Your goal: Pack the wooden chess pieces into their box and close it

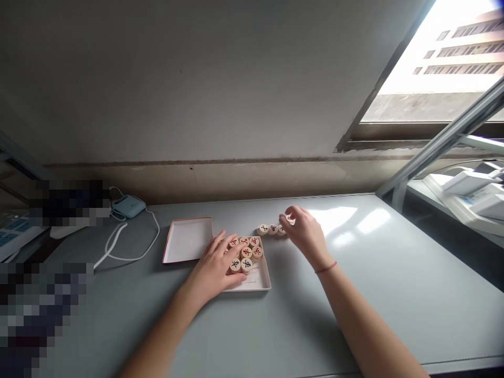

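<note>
My left hand lies over the left part of a shallow white box, its fingers spread across the pieces inside. Several round, pale xiangqi pieces with red or black characters stand in rows there, some hidden beneath that hand. A short line of loose xiangqi pieces rests on the table just beyond the box. At its right end, my right hand pinches a xiangqi piece between thumb and fingers, covering most of it. Left of the box lies its lid, inner side up.
A grey table runs back to the wall. White cables and a light blue device are at the left. Metal frame posts rise on the right, beside a shelf with white devices.
</note>
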`<state>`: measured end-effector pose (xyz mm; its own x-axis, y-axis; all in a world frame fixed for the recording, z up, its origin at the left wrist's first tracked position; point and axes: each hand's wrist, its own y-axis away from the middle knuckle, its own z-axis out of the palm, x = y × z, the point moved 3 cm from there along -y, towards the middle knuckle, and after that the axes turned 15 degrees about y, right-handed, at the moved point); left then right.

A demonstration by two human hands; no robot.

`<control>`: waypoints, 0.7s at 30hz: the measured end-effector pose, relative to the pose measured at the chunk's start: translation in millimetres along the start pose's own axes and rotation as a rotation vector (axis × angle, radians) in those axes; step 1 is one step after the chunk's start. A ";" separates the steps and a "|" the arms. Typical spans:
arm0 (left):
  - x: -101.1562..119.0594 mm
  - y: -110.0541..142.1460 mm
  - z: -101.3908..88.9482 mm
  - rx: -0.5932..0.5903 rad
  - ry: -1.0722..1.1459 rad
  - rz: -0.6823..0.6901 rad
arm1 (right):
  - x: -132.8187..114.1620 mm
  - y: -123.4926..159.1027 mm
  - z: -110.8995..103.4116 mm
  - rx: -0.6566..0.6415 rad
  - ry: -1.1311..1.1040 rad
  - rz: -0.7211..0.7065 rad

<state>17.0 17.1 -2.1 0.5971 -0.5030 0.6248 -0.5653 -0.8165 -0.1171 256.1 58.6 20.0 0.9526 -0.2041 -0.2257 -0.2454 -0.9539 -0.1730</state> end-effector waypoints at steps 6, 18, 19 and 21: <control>4.5 0.4 1.1 0.028 0.017 0.057 | 14.4 -45.2 18.8 -0.344 0.285 0.065; 23.9 -1.4 -3.8 0.266 0.099 0.167 | -30.5 22.7 -17.5 -0.151 -0.366 -0.407; 26.2 -1.0 -3.1 0.276 0.120 0.183 | -36.3 34.5 -16.0 -0.225 -0.466 -0.455; 29.9 -0.2 -1.4 0.286 0.151 0.213 | -45.5 51.6 -10.9 -0.352 -0.634 -0.498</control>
<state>34.2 2.6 17.8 0.3808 -0.6398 0.6676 -0.4730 -0.7551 -0.4540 202.0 16.3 31.8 0.6288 0.3151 -0.7109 0.3417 -0.9332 -0.1115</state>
